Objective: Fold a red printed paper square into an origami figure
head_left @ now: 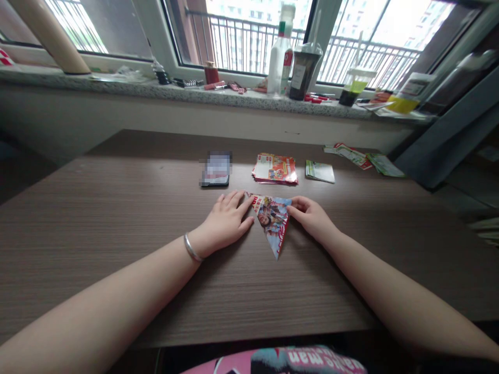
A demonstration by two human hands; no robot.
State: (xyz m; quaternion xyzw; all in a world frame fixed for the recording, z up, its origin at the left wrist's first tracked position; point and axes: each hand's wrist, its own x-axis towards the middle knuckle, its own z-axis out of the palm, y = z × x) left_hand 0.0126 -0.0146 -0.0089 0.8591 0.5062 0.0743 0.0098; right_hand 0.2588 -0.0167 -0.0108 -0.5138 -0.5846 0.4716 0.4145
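Well, I see tabletop (234,306) running from the folded paper (275,215) to the near edge; phone (217,169) and leaflet stack (275,169) sit beyond. Left hand (230,221) lies spread, right hand (311,215) pinches paper.

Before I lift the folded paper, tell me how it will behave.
The folded paper is probably light, since it looks thin and flat. Its folds likely stiffen it somewhat, but the narrow tip may bend easily.
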